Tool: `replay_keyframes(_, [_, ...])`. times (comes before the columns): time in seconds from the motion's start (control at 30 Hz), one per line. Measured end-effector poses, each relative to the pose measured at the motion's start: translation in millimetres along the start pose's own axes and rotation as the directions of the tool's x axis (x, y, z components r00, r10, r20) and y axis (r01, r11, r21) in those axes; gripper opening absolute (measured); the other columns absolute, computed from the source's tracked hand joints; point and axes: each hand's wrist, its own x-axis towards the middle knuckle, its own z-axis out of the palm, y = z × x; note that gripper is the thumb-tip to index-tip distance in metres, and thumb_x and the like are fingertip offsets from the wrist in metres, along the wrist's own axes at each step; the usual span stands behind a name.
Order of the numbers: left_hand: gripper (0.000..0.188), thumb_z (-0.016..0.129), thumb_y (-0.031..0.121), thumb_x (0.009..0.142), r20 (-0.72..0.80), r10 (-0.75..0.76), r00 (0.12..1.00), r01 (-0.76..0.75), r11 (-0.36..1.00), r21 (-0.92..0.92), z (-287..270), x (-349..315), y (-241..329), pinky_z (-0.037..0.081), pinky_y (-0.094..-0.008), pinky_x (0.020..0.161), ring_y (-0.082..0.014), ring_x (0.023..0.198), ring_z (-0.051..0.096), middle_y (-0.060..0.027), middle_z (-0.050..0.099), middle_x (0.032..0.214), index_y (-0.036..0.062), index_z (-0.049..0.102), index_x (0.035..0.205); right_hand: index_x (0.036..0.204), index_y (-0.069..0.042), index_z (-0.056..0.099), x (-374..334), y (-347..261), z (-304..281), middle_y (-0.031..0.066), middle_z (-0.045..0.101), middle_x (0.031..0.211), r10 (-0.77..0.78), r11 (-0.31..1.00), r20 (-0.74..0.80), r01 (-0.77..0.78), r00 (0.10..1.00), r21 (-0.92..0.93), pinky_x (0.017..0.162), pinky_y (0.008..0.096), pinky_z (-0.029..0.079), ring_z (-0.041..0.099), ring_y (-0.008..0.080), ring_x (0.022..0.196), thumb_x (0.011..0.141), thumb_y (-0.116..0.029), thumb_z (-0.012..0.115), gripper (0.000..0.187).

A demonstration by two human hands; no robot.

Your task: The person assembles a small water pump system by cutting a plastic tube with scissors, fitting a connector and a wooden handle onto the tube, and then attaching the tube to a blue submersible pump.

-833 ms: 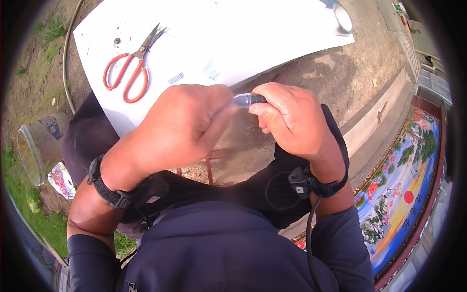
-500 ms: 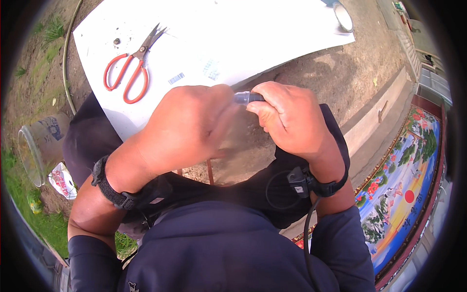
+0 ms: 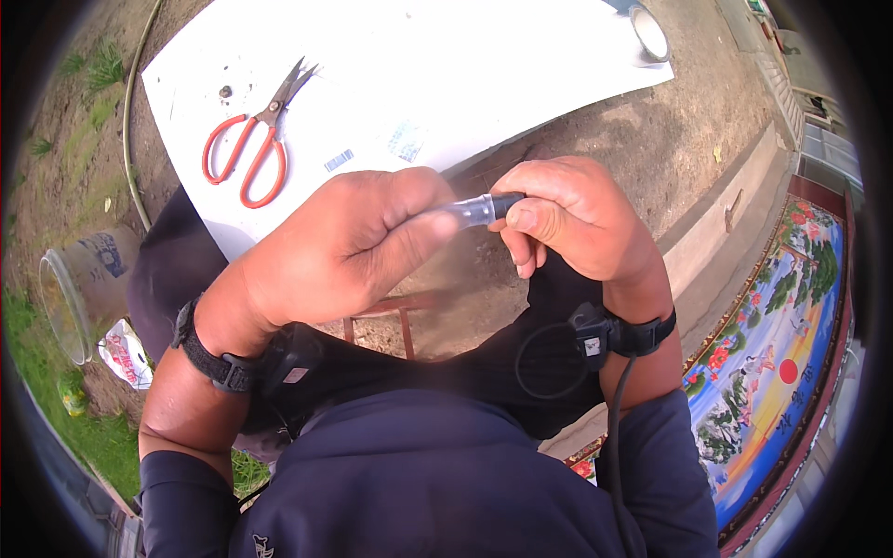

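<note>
At the far left edge of the frame, a clear plastic jar (image 3: 79, 288) lies on its side on the dirt beside some grass, with a crumpled printed wrapper (image 3: 126, 353) just below it. A thin hose (image 3: 130, 139) curves up the left side of the frame. In the upper left a large white sheet (image 3: 446, 74) is spread over the ground, and on its left part lie orange-handled scissors (image 3: 251, 149), closed, blades pointing to the upper right; a small dark speck sits just above the handles.

Left of centre, the left hand (image 3: 344, 246) is curled into a loose fist, its fingers (image 3: 414, 237) closed around one end of a short clear tube (image 3: 474, 212). The tube runs level between the two hands in the middle of the frame, above the person's dark-clothed knees. Its right end meets a dark piece (image 3: 509, 200) that disappears into the right hand (image 3: 577, 219), whose fingers are closed on it, the thumb pressing along the top. Both wrists carry black straps, and a cable runs down from the right one.

At the upper right, a roll of tape (image 3: 649, 30) rests at the corner of the white sheet. Bare packed earth fills the area right of the hands, and a bright painted panel (image 3: 781, 353) with trees and a red disc occupies the lower right edge of the frame.
</note>
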Motion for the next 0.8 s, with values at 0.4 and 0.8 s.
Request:
replay_keyframes(0.4, [0.018,0.059,0.014,0.103,-0.052,0.018,0.998,-0.017,1.0,0.022,-1.7,-7.5,2.1,0.038,-0.03,0.06,-0.0139,0.064,0.046,-0.0038,0.05,0.071,-0.0012,0.062,0.092,0.092,0.001,0.065,6.0,7.3,16.5,0.0045,0.062,0.06,-0.034,0.999,-0.014,0.034,0.999,-0.009,0.051,0.027,0.047,0.062,0.0127,0.053,0.099,-0.014,0.055,0.019])
replay_keyframes(0.8, [0.017,0.06,0.007,0.099,-0.171,-0.016,0.985,0.047,0.983,0.175,8.9,-2.3,2.1,0.037,-0.0326,0.055,-0.016,0.057,0.042,-0.0082,0.048,0.064,-0.0018,0.057,0.085,0.086,-0.002,0.062,9.0,12.0,23.7,0.0182,0.057,0.07,-0.224,0.893,-0.157,0.138,0.962,-0.428,0.059,0.0456,0.046,0.058,0.0406,0.067,0.092,-0.019,0.066,0.019])
